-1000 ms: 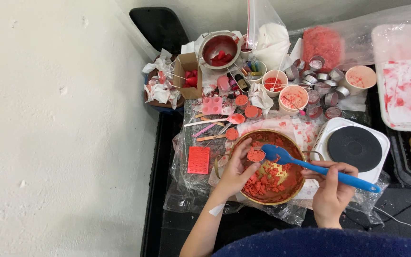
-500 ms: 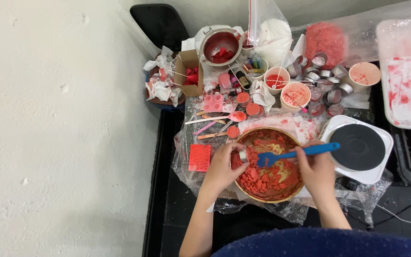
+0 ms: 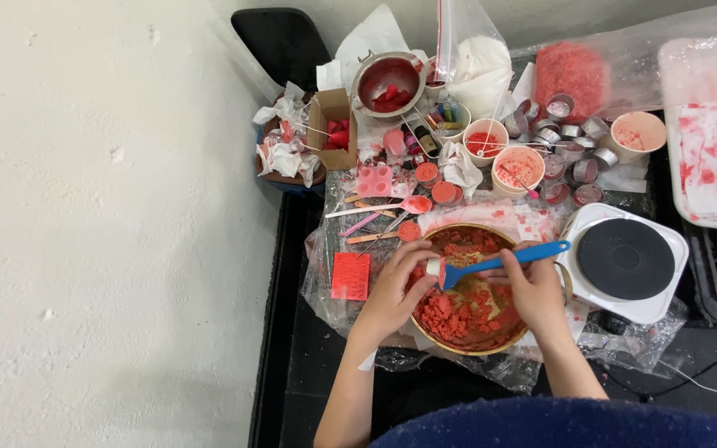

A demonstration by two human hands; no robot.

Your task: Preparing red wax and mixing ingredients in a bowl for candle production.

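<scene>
A dark bench (image 3: pixel 292 332) covered with clear plastic sheeting carries a white single-burner hotplate with a black round top (image 3: pixel 624 259) at the right. Just left of it, touching its edge, sits a wide round gold-rimmed bowl of crumbly red paste (image 3: pixel 466 319). The left hand (image 3: pixel 392 290) hangs over the bowl's left rim, fingers pinched together on a small round metal cup (image 3: pixel 434 267). The right hand (image 3: pixel 533 292) is clamped around a blue spatula (image 3: pixel 499 262), whose head meets the cup. A flat red square mould (image 3: pixel 350 276) lies left of the bowl.
</scene>
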